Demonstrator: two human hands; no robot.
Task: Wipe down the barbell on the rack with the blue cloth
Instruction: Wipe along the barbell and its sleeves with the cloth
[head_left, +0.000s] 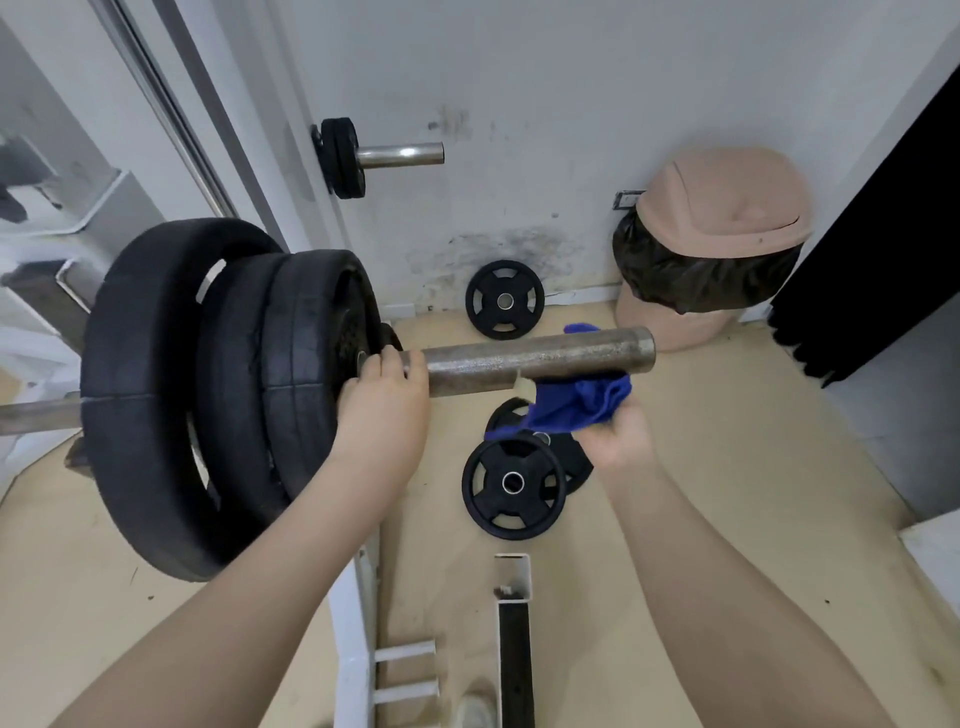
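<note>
Steel, dull and speckled with rust, is what you are working on: the bare sleeve end of the barbell (537, 358) juts out to your right past three thick black plates (218, 384), and from the head view it looks rigid and far too heavy to shift by accident, so it should take firm rubbing without rolling much. Your left hand (382, 400) curls over the sleeve right against the outermost plate, steadying it. Your right hand (615, 434) sits just under the sleeve, fingers gathered round the blue cloth (576, 400), which is soft and limp; one corner pokes up behind the bar, so it seems draped round the underside. Judge the pitted surface as likely to snag fibres, so bunch the cloth and grip round the sleeve rather than pinching an edge. Below lies a pale beige floor (727, 467) with loose weight plates (511, 483) flat on it and another propped against the stained white wall (571, 104). A lidded bin (711, 244) stands in the corner, and a second loaded bar end (379, 153) shows higher up.
</note>
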